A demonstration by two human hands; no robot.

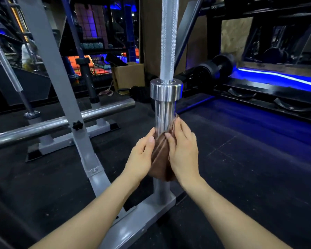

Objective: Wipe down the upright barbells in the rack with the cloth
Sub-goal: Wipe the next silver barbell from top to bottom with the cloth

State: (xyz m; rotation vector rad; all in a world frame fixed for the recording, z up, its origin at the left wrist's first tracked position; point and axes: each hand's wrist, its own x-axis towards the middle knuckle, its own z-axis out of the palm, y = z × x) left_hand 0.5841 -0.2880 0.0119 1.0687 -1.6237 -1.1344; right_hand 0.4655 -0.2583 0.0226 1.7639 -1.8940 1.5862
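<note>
Both hands point(162, 151) around cloth point(161, 155) on upright barbell point(166, 51)

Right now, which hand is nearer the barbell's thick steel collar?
Right. The right hand holds the brown cloth against the sleeve, fingertips reaching closer below the collar. The left hand grips the cloth slightly lower, on the sleeve's left side.

One barbell point(167, 51), one cloth point(162, 155), two hands.

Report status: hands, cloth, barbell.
Left hand and right hand both grip brown cloth around barbell sleeve, below the collar. Knurled shaft upright above. Nothing obstructing.
</note>
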